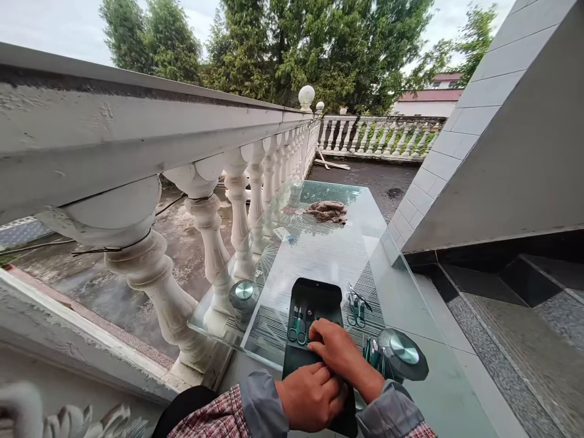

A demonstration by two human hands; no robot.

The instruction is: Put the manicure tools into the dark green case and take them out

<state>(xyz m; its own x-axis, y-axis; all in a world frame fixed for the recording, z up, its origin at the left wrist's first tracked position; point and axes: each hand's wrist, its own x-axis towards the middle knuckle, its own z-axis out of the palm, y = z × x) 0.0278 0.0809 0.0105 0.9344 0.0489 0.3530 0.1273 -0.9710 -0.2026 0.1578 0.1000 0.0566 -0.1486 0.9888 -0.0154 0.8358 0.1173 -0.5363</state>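
A black manicure case [318, 291] lies unfolded on the glass table top [319, 255]. In its left side sit small scissors [297, 331] with green handles and another slim tool. My left hand [312, 395] is closed over the near part of the case, its fingers curled against it. Just beyond, my right hand [340, 348] bends over the middle of the case with the fingers closed. What its fingertips pinch, if anything, is hidden beneath them. To the right of the case lie more scissors and small metal tools [356, 307] on the glass.
Slim green tools [375, 353] lie beside a round metal table fitting [404, 350] at right; another fitting [244, 292] is at left. A crumpled brown cloth [327, 212] rests at the far end. A white balustrade [212, 237] runs along the left, a tiled wall [456, 146] at right.
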